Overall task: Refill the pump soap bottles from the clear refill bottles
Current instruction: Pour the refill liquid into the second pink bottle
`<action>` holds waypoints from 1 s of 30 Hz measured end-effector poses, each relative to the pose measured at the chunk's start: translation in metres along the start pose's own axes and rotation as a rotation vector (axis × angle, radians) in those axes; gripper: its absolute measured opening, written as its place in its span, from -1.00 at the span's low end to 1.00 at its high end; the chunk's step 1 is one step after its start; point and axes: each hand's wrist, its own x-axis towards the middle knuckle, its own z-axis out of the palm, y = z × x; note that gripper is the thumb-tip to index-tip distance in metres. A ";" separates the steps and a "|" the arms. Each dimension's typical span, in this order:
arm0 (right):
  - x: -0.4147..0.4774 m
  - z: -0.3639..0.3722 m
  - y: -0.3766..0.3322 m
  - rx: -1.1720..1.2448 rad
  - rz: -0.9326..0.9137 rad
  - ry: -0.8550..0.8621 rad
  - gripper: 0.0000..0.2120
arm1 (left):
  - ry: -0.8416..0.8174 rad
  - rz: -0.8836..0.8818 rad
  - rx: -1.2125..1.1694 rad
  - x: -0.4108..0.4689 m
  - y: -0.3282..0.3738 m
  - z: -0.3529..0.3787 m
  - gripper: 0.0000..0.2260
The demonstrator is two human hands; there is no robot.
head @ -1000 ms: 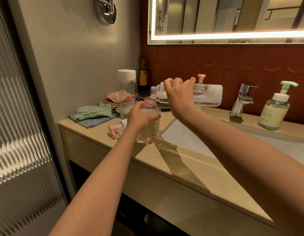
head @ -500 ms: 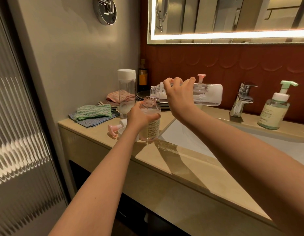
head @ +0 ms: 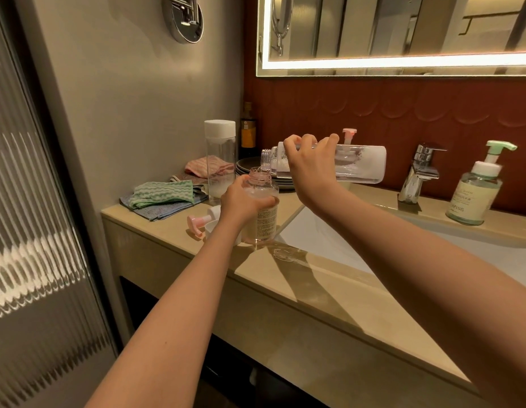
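Note:
My left hand (head: 241, 201) grips an open, labelled soap bottle (head: 263, 213) that stands on the beige counter (head: 314, 290). My right hand (head: 312, 169) holds a clear refill bottle (head: 359, 164) lying almost level, its threaded mouth just above the soap bottle's neck. Its pink pump head (head: 197, 225) lies on the counter left of the bottle, beside a white cap. A second clear refill bottle (head: 220, 160) with a white cap stands upright behind. A green-pump soap bottle (head: 476, 192) stands at the right, and another pink pump (head: 348, 134) shows behind the tilted bottle.
The white sink basin (head: 329, 240) lies right of the soap bottle, with a chrome tap (head: 418, 175) behind it. Folded cloths (head: 161, 195) and a stack of dark plates (head: 250, 169) sit at the back left. A small wet patch (head: 285, 253) marks the counter edge.

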 end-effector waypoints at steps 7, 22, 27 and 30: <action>0.001 0.003 -0.001 0.009 0.006 0.004 -0.38 | 0.008 0.000 0.010 0.000 0.001 0.000 -0.25; -0.001 0.003 -0.001 0.021 0.012 0.006 -0.36 | -0.001 -0.009 -0.009 0.000 0.000 0.000 -0.24; 0.000 0.003 -0.002 0.027 0.013 0.012 -0.37 | -0.004 -0.009 -0.012 0.000 0.000 0.000 -0.25; 0.000 0.003 -0.002 0.020 0.018 0.011 -0.36 | -0.004 -0.012 -0.008 0.001 0.001 0.000 -0.25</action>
